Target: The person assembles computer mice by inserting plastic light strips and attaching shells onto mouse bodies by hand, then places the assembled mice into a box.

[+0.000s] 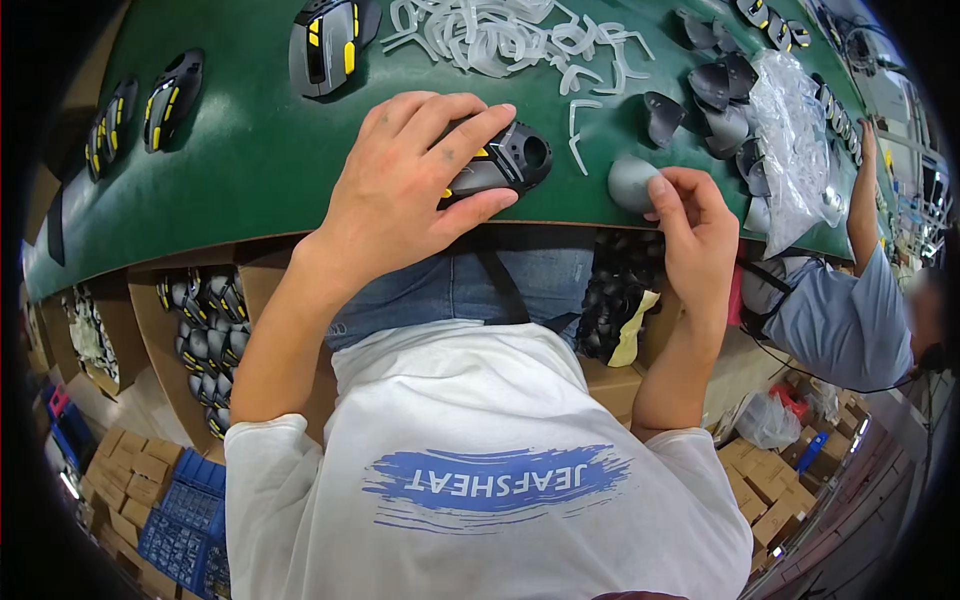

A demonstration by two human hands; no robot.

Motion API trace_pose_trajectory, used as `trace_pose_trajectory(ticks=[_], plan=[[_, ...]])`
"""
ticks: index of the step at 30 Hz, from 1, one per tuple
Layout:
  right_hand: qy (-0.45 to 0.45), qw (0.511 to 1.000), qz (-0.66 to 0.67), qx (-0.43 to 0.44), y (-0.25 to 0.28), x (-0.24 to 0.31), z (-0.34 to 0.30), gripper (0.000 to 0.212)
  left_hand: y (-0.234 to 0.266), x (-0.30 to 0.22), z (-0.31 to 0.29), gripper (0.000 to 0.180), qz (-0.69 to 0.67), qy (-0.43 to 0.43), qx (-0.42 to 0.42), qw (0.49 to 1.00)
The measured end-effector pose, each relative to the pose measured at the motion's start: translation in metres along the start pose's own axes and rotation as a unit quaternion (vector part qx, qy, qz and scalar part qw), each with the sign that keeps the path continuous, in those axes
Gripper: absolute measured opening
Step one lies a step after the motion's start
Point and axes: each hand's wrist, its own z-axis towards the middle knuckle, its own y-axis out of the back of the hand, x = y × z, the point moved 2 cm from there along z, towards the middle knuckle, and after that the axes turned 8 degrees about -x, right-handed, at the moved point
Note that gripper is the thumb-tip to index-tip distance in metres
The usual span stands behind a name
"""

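My left hand [400, 190] lies over a dark grey plastic housing with yellow buttons [510, 160] at the near edge of the green table [250, 160], gripping it. My right hand [695, 225] pinches a small rounded grey plastic cover [630, 182] at the table edge, just right of the housing. A loose pile of white plastic sprue pieces [500, 40] lies beyond both hands. Dark grey curved shells [720, 95] sit to the right of the sprue.
More grey-and-yellow housings rest at the far middle [325, 40] and left [170, 100]. A clear plastic bag [795, 150] lies on the right. Cardboard boxes of parts [200, 330] stand under the table. Another person in a grey shirt [850, 320] works at the right.
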Motion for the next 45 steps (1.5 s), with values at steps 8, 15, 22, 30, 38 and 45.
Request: trace_pose_trajectory(ticks=[8, 15, 22, 30, 38, 45], plan=[[0.124, 0.979, -0.145, -0.068, 0.03, -0.017, 0.004, 0.03, 0.002, 0.002, 0.001, 0.069, -0.008, 0.003, 0.012, 1.0], [0.263, 0.933, -0.234, 0.069, 0.021, 0.017, -0.004, 0.055, 0.001, 0.002, 0.003, 0.069, -0.004, 0.011, 0.021, 1.0], [0.262, 0.941, -0.184, 0.112, 0.037, 0.017, 0.008, 0.05, -0.001, 0.002, 0.002, 0.069, -0.002, 0.008, 0.015, 1.0], [0.289, 0.898, -0.33, -0.019, -0.001, 0.02, -0.009, 0.061, 0.0, 0.003, -0.001, 0.079, 0.008, 0.005, 0.035, 0.999], [0.236, 0.947, -0.2, 0.092, 0.001, 0.02, -0.011, 0.055, 0.007, -0.004, -0.019, 0.102, 0.031, 0.044, 0.028, 0.998], [0.396, 0.911, -0.006, 0.112, -0.057, 0.041, 0.014, 0.04, 0.006, -0.004, -0.018, 0.09, 0.047, 0.026, 0.04, 0.998]])
